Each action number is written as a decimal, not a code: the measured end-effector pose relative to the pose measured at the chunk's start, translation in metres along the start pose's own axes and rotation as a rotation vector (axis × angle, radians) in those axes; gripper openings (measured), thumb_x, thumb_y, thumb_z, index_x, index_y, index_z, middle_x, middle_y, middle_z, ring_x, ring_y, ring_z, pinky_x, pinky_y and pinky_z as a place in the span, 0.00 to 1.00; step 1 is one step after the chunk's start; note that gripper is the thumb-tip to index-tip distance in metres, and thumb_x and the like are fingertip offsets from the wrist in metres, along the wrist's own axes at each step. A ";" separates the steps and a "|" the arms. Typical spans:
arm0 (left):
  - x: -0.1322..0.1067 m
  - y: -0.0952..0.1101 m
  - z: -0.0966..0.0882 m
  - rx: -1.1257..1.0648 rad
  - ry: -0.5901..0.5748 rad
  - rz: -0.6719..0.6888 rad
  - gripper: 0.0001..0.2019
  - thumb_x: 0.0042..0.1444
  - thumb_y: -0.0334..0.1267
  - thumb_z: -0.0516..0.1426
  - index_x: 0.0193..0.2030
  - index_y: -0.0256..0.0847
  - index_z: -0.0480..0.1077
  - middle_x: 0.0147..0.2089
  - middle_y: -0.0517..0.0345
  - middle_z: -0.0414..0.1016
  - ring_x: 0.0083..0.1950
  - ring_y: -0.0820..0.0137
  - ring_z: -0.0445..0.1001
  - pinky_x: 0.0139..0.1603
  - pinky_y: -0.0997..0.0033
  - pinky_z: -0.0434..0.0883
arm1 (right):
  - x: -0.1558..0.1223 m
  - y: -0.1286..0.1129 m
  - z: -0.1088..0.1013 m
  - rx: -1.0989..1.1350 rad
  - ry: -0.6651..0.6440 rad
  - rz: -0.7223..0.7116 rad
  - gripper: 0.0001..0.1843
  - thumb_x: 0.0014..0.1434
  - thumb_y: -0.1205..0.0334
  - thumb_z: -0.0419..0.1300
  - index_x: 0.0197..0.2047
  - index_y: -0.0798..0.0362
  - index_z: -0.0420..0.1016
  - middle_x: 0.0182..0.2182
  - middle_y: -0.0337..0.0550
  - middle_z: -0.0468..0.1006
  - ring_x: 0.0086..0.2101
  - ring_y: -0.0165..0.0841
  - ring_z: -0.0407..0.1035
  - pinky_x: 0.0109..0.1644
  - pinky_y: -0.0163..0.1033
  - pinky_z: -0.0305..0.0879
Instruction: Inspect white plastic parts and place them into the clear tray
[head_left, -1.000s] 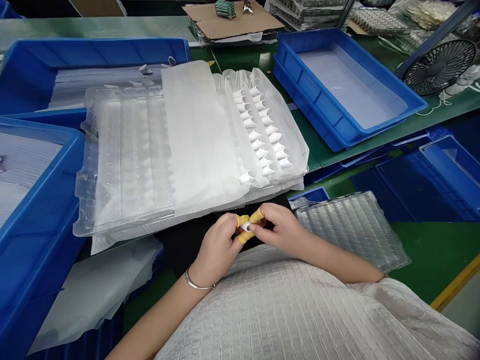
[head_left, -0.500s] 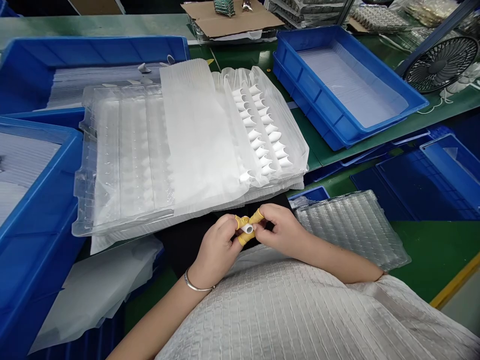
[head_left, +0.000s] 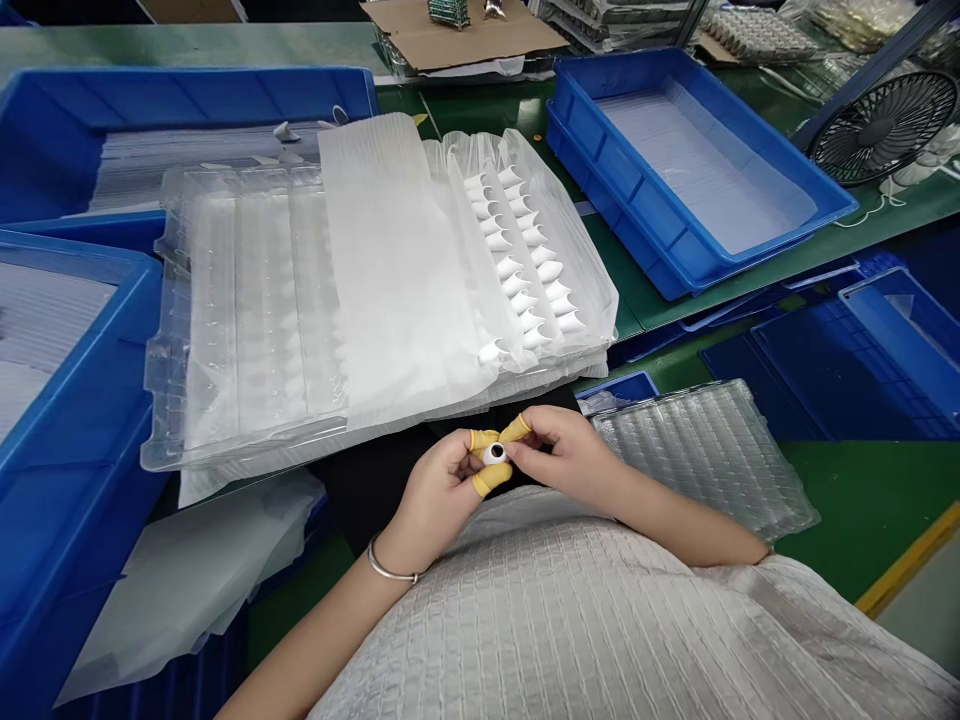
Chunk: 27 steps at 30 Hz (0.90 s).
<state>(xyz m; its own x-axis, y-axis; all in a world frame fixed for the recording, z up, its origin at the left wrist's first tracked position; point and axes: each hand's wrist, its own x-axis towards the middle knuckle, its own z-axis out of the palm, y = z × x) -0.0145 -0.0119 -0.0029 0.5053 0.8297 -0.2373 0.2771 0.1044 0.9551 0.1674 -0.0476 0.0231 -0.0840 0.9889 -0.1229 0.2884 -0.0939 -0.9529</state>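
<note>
Pinching a little white tube (head_left: 495, 455) between both hands | left hand (head_left: 442, 488) gripping it in yellow-capped fingers (head_left: 491, 482) | right hand (head_left: 562, 448) kinda nipping its side | wide plastic tray (head_left: 161, 385) just beyond them | clear tray (head_left: 705, 450) over by the right forearm (head_left: 675, 522)

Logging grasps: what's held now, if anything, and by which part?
A small white hollow piece, by its outer sides near the open end, between the fingertips of the left hand and right hand. Its far end is hidden.
</note>
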 end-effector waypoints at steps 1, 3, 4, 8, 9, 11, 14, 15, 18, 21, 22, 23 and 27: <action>0.000 0.001 0.000 -0.075 -0.024 -0.045 0.10 0.51 0.43 0.64 0.37 0.40 0.72 0.30 0.61 0.72 0.29 0.73 0.70 0.29 0.72 0.70 | 0.000 0.001 0.000 0.078 -0.007 0.045 0.04 0.59 0.64 0.61 0.32 0.53 0.73 0.28 0.38 0.74 0.27 0.29 0.67 0.29 0.34 0.62; 0.000 0.005 0.001 -0.175 -0.056 -0.109 0.10 0.50 0.41 0.64 0.35 0.39 0.71 0.28 0.62 0.71 0.27 0.74 0.69 0.28 0.73 0.70 | 0.001 0.004 0.001 0.198 -0.024 0.117 0.05 0.58 0.63 0.61 0.32 0.54 0.73 0.27 0.38 0.74 0.27 0.29 0.66 0.28 0.34 0.62; 0.000 0.006 0.001 -0.204 -0.066 -0.130 0.10 0.49 0.41 0.65 0.34 0.39 0.71 0.27 0.63 0.71 0.27 0.75 0.69 0.28 0.74 0.70 | 0.001 0.005 0.001 0.240 -0.031 0.141 0.05 0.58 0.63 0.61 0.31 0.54 0.73 0.27 0.38 0.74 0.26 0.29 0.67 0.29 0.34 0.63; 0.001 0.012 0.001 -0.283 -0.096 -0.170 0.10 0.48 0.38 0.65 0.33 0.38 0.70 0.27 0.64 0.71 0.25 0.77 0.68 0.26 0.75 0.70 | 0.002 0.005 0.001 0.338 -0.048 0.185 0.05 0.56 0.62 0.63 0.32 0.54 0.73 0.27 0.38 0.74 0.27 0.29 0.68 0.31 0.36 0.65; 0.001 0.013 0.001 -0.298 -0.099 -0.174 0.10 0.47 0.38 0.65 0.33 0.38 0.70 0.27 0.64 0.71 0.25 0.77 0.68 0.26 0.76 0.71 | 0.003 0.005 0.001 0.345 -0.049 0.193 0.06 0.56 0.61 0.63 0.32 0.54 0.73 0.27 0.38 0.74 0.28 0.29 0.68 0.31 0.36 0.66; 0.001 0.013 0.001 -0.321 -0.108 -0.181 0.10 0.47 0.37 0.66 0.32 0.39 0.70 0.27 0.64 0.71 0.25 0.77 0.68 0.26 0.76 0.71 | 0.003 0.004 0.001 0.352 -0.050 0.206 0.06 0.56 0.61 0.64 0.32 0.54 0.73 0.27 0.38 0.75 0.28 0.29 0.69 0.32 0.36 0.67; 0.001 0.010 0.001 -0.343 -0.127 -0.184 0.09 0.48 0.38 0.65 0.33 0.38 0.70 0.27 0.64 0.71 0.25 0.78 0.68 0.26 0.76 0.71 | 0.003 0.004 0.001 0.354 -0.052 0.210 0.06 0.56 0.61 0.63 0.32 0.54 0.72 0.28 0.38 0.75 0.28 0.29 0.69 0.32 0.36 0.67; 0.001 0.009 0.001 -0.350 -0.131 -0.181 0.10 0.49 0.38 0.65 0.33 0.38 0.70 0.28 0.64 0.71 0.25 0.78 0.68 0.26 0.76 0.71 | 0.002 0.004 0.001 0.353 -0.055 0.197 0.06 0.57 0.61 0.63 0.32 0.54 0.72 0.28 0.38 0.75 0.29 0.29 0.68 0.33 0.36 0.67; 0.001 0.002 0.002 -0.355 -0.099 -0.142 0.11 0.49 0.38 0.66 0.35 0.39 0.69 0.29 0.63 0.72 0.28 0.77 0.70 0.29 0.75 0.72 | 0.002 0.004 0.000 0.297 -0.061 0.112 0.04 0.59 0.63 0.62 0.34 0.54 0.73 0.30 0.39 0.73 0.30 0.29 0.68 0.33 0.35 0.65; 0.001 -0.006 0.003 -0.308 -0.031 -0.072 0.12 0.51 0.39 0.66 0.38 0.40 0.69 0.36 0.59 0.75 0.36 0.72 0.75 0.36 0.71 0.74 | 0.001 0.004 -0.001 0.171 -0.060 0.016 0.04 0.59 0.65 0.62 0.39 0.53 0.75 0.35 0.40 0.70 0.35 0.30 0.68 0.35 0.35 0.67; 0.001 -0.008 0.003 -0.277 -0.011 -0.046 0.12 0.52 0.39 0.66 0.39 0.40 0.69 0.39 0.58 0.76 0.38 0.71 0.76 0.38 0.70 0.75 | 0.000 0.004 -0.001 0.138 -0.061 -0.009 0.06 0.59 0.65 0.63 0.41 0.53 0.75 0.36 0.40 0.69 0.37 0.31 0.68 0.36 0.35 0.67; 0.001 -0.010 0.003 -0.238 0.006 -0.017 0.11 0.53 0.39 0.65 0.40 0.41 0.70 0.41 0.57 0.76 0.40 0.69 0.76 0.40 0.68 0.75 | 0.000 0.004 -0.001 0.112 -0.064 -0.032 0.08 0.59 0.66 0.63 0.43 0.52 0.75 0.38 0.41 0.69 0.38 0.31 0.68 0.38 0.35 0.68; 0.001 -0.014 0.001 -0.054 0.063 0.112 0.09 0.55 0.40 0.64 0.40 0.42 0.71 0.40 0.58 0.73 0.39 0.70 0.75 0.40 0.68 0.75 | -0.001 0.006 -0.002 0.040 -0.070 -0.107 0.11 0.59 0.66 0.64 0.46 0.51 0.74 0.40 0.41 0.68 0.40 0.32 0.67 0.40 0.36 0.69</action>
<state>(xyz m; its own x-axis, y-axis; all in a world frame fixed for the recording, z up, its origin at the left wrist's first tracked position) -0.0165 -0.0129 -0.0164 0.4782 0.8701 -0.1191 0.1766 0.0376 0.9836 0.1707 -0.0493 0.0181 -0.1793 0.9831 -0.0381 0.2358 0.0054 -0.9718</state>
